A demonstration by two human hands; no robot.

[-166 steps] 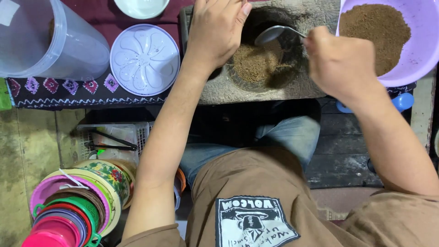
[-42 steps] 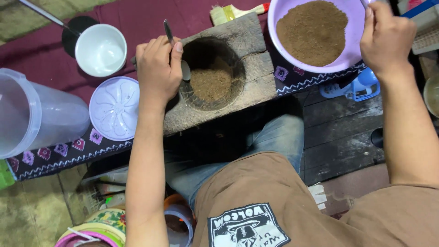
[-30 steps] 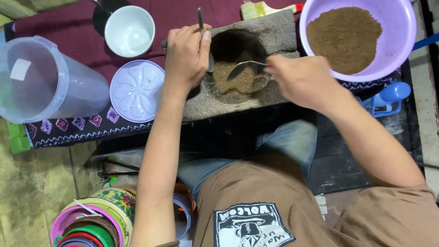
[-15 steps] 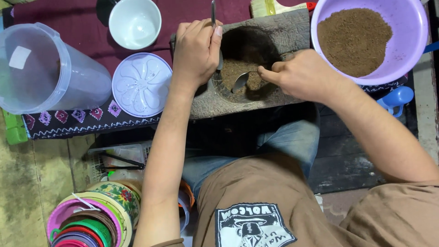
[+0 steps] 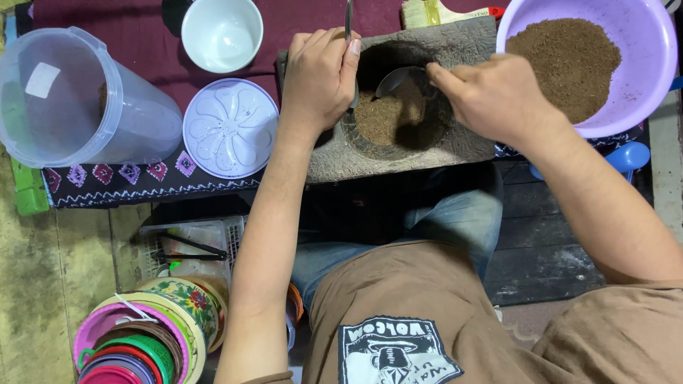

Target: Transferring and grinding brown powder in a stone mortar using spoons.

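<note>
Left hand (image 5: 318,75) curled over the rim of a stone mortar (image 5: 398,107), fingers closed on a thin rod (image 5: 348,20), while right hand (image 5: 498,96) pinches a spoon (image 5: 395,80) over brown powder (image 5: 384,117) inside.

Browns, purples and white around a grey stone block

Brown powder (image 5: 569,60) fills a lilac basin (image 5: 658,71) far right; more sits in the grey stone mould (image 5: 455,153). The white lid (image 5: 230,128) bears a flower pattern, and the maroon cloth (image 5: 142,181) has a diamond-patterned border.
</note>
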